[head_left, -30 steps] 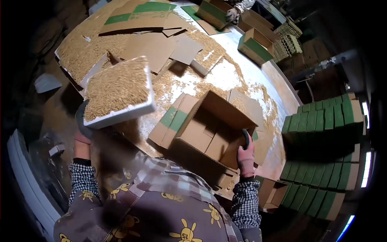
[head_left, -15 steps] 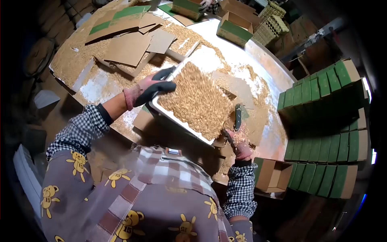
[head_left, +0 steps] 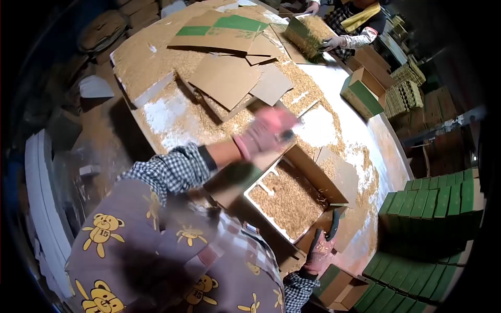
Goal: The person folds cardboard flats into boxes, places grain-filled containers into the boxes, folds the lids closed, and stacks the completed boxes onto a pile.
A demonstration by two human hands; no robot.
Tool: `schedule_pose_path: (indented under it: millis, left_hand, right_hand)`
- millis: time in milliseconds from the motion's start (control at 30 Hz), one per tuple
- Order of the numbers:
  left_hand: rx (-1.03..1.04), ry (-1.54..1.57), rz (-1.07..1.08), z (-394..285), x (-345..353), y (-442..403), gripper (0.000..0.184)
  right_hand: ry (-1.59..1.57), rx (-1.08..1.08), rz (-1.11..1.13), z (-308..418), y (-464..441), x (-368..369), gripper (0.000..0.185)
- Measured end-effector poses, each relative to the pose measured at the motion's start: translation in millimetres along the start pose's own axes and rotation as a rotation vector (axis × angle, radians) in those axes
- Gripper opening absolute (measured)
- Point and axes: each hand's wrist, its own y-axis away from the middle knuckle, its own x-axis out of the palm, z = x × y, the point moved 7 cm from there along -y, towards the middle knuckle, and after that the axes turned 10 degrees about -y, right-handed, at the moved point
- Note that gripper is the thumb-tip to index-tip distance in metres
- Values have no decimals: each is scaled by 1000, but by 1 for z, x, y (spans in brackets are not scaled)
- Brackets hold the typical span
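Observation:
A white-rimmed tray (head_left: 248, 194) full of tan, shaving-like bits sits inside an open cardboard box (head_left: 317, 170) at the near edge of the table. My left hand (head_left: 267, 131), in a pink glove with dark fingers, is smeared by motion above the box's far left side; its fingers cannot be made out. At the box's near right corner is my right hand (head_left: 320, 249), gloved the same way, with thumb and fingers apart and tan bits stuck to the palm. Whether it touches the box wall is unclear.
Flat cardboard sheets (head_left: 224, 81) lie on the bit-strewn table (head_left: 169, 112). Across it, a co-worker's gloved hand (head_left: 334, 43) holds a filled green box (head_left: 305, 36). An open green box (head_left: 362, 96) stands at the far edge. Stacked green boxes (head_left: 428, 201) fill the right side.
The tray, earlier tilted between both hands, now rests in the cardboard box. My left hand has left the tray and moved away across the table. The view has shifted.

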Motion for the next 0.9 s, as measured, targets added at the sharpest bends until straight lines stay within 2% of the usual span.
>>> schedule_pose_path:
  millis: [33, 67, 100, 133, 167, 200, 267, 300, 333, 367, 400, 433, 467, 533, 567, 600, 633, 667, 733, 767, 800, 833, 867, 900]
  left_hand:
    - [-121, -319, 13, 53, -14, -3, 77]
    - [-473, -694, 224, 105, -15, 12, 95]
    - [-674, -661, 557, 190, 33, 42, 108]
    - [-705, -632, 785, 224, 54, 76, 102]
    - [-487, -747, 769, 212, 49, 78, 93]
    - [-409, -673, 822, 197, 46, 76, 78]
    - [-289, -319, 585, 164, 29, 81, 61]
    - [-357, -9, 462, 148, 17, 83, 49]
    - [-405, -75, 436, 128, 2, 81, 46]
    - [-298, -215, 205, 76, -41, 65, 44]
    - [-226, -221, 8, 29, -72, 53, 44]
    - [-135, -192, -87, -20, -91, 49, 45]
    - [-7, -117, -77, -73, -90, 52, 48]
    - [150, 102, 342, -148, -27, 64, 48]
    - [277, -52, 397, -160, 38, 92, 47]
    - [253, 117, 949, -190, 77, 92, 46]
    - [239, 323, 914, -202, 88, 91, 48]
    - [267, 309, 930, -202, 102, 92, 48]
    - [132, 378, 1115, -194, 125, 109, 55]
    - [158, 248, 1188, -205, 87, 88, 64]
    - [183, 226, 1194, -202, 84, 86, 64]
    - [303, -100, 946, -194, 75, 77, 65]
    - [412, -403, 674, -189, 62, 74, 65]
    - [397, -374, 748, -172, 76, 88, 64]
  right_hand:
    - [-87, 11, -41, 2, 2, 5, 51]
    - [-160, 22, -86, 4, -1, 5, 50]
    - [-142, -59, -94, 0, -2, 2, 49]
    - [-125, -45, -105, 2, -1, 1, 49]
    - [-162, -17, -107, 4, -3, 0, 49]
    - [-209, 14, -113, 5, -5, 1, 49]
    - [-246, 85, -107, 1, -3, 3, 47]
    - [-202, 83, -99, -5, -3, 1, 46]
    - [-278, 83, -111, 3, -5, 3, 45]
    - [-355, 83, -123, 9, -7, 4, 45]
    - [-431, 82, -135, 16, -8, 6, 44]
    - [-361, -26, -80, 0, -13, 4, 44]
    - [-223, -125, -49, 2, -14, 2, 43]
    - [-446, 3, -79, -6, -11, 6, 45]
    - [-465, -3, -99, -17, -8, 11, 46]
    - [-506, 8, -119, -28, -6, 6, 47]
    - [-533, 26, -127, -35, -5, 6, 48]
    - [-530, 25, -152, -38, -1, 3, 49]
    - [-499, 9, -189, -31, 2, -4, 51]
    - [-463, -14, -209, -24, 3, -7, 52]
    - [-426, -37, -230, -16, 3, -11, 53]
    - [-557, 29, -223, -18, 5, -10, 54]
    - [-558, 50, -201, -20, 7, -8, 55]
    - [-560, 70, -179, -22, 9, -7, 56]
